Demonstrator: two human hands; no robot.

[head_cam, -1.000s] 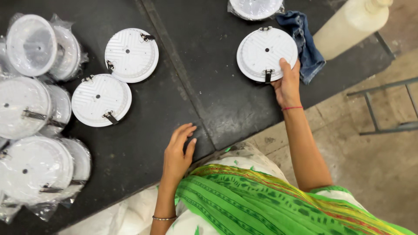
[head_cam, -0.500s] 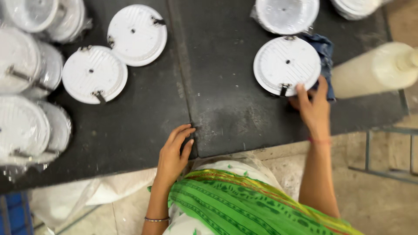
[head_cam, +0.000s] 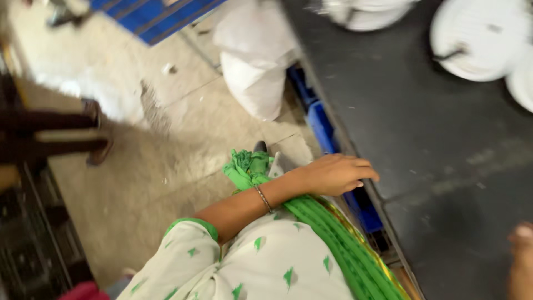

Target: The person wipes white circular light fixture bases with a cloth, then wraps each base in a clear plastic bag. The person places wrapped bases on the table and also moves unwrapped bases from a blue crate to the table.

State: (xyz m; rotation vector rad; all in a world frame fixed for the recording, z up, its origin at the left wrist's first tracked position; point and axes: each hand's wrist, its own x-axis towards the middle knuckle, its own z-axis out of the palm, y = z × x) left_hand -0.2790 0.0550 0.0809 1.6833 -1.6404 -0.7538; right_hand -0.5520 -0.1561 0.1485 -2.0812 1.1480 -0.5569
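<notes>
My left hand [head_cam: 335, 174] hovers at the near edge of the black table [head_cam: 444, 144]; its fingers are loosely apart and it holds nothing. A thin bangle sits on that wrist. Only a blurred sliver of my right hand [head_cam: 522, 261] shows at the bottom right corner over the table, and its fingers cannot be made out. White round lamp discs [head_cam: 480, 39] lie on the table at the top right, well away from both hands. A green scarf [head_cam: 327, 233] hangs across my front.
A white sack [head_cam: 255, 61] leans against the table's side on the concrete floor. Blue crates [head_cam: 322, 122] sit under the table edge. Dark furniture legs [head_cam: 50, 133] stand at the left, and a blue slatted thing [head_cam: 155, 16] lies at the top.
The view has swung sharply left toward the floor. My left hand has drawn back from the tabletop to its edge. My right hand has left the white disc it touched.
</notes>
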